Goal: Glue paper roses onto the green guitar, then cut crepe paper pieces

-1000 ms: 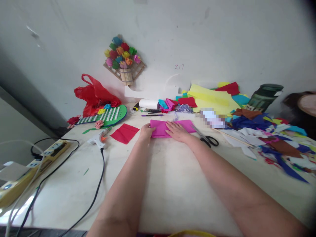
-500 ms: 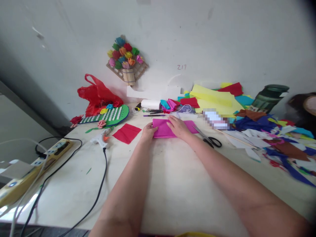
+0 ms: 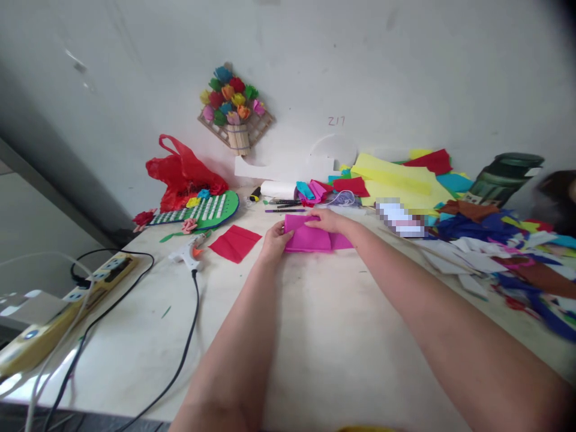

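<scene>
A folded sheet of magenta crepe paper lies on the table in front of me, with a single-layer part sticking out to the right. My left hand grips its left edge, thumb on top and fingers partly hidden beneath. At the far edge, my right hand has bent fingers and thumb closed on the paper near the fold. A red paper square rests left of my left hand. Just behind the magenta paper lies a purple pen.
A white glue gun with a black cord sits left, near a power strip. Behind are a green craft board and a red plastic bag. Rightward lie a phone, paper scraps and a dark green bottle.
My right hand has moved from lying across the magenta paper to its far edge, its fingers now bent. The scissors seen to the right are now hidden by my right forearm. The view has shifted slightly.
</scene>
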{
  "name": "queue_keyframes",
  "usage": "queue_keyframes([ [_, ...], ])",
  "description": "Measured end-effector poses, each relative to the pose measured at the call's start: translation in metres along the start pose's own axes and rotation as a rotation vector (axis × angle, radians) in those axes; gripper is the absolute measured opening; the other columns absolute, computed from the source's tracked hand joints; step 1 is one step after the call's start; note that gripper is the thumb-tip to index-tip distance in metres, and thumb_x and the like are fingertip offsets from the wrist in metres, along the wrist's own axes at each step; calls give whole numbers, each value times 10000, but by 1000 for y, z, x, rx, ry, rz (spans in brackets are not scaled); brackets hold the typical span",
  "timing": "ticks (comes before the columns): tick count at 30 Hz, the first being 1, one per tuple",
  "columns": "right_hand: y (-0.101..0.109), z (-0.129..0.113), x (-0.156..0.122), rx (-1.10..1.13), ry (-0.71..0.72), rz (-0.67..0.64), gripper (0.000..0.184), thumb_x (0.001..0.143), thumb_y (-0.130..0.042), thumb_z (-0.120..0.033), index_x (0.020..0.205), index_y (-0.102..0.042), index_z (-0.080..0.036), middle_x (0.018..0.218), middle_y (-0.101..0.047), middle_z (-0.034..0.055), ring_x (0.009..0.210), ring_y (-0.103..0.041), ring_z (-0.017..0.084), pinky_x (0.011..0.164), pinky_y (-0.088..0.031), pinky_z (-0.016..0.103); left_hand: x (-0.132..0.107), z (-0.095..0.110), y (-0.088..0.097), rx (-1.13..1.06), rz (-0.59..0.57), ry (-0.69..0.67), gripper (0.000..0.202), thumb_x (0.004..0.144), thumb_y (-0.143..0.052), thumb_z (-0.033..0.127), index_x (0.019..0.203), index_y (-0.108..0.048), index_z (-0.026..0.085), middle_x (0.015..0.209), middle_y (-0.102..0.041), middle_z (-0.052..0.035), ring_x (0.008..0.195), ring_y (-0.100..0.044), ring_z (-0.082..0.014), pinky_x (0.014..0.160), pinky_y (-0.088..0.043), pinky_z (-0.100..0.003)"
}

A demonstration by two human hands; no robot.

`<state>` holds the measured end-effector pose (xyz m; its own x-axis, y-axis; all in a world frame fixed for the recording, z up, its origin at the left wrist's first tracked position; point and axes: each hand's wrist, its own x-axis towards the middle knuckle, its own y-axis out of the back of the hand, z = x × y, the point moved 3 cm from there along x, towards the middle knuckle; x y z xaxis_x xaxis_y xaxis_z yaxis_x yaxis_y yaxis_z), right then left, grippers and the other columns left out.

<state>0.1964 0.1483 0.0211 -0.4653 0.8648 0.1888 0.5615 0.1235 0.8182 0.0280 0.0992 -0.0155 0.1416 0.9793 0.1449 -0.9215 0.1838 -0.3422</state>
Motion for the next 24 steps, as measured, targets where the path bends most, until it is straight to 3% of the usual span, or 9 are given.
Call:
queue_keyframes([
  [5,14,-1,2,59,9,-61,247,726,-611,-348,864,-618,-143,872,-639,45,785,-566,165,712,-435,272,0,5,-1,11,-24,-41,527,532,-762,267,1010,-591,122,817,-690,-61,653,-624,-160,672,-492,-293],
  [12,16,-10,1,254,-9,56,243,604,-648,-358,680,-546,-151,661,-511,-32,627,-458,107,614,-372,243,-1,7,2,-51,40,-10,550,513,-770,223,1022,-589,123,762,-689,-45,621,-630,-161,648,-495,-279],
  [20,9,-17,3,275,69,25,276,593,-648,-389,676,-526,-156,633,-463,-49,620,-423,102,603,-346,242,-10,6,-3,-155,-12,286,351,612,-704,143,949,-629,85,824,-692,-120,671,-653,-203,694,-529,-327],
  [24,8,-16,4,222,55,-27,244,628,-634,-358,732,-550,-154,686,-520,-25,650,-469,120,619,-371,245,-12,3,-1,-174,-41,346,298,648,-673,123,941,-625,93,859,-691,-136,741,-662,-231,744,-534,-370],
])
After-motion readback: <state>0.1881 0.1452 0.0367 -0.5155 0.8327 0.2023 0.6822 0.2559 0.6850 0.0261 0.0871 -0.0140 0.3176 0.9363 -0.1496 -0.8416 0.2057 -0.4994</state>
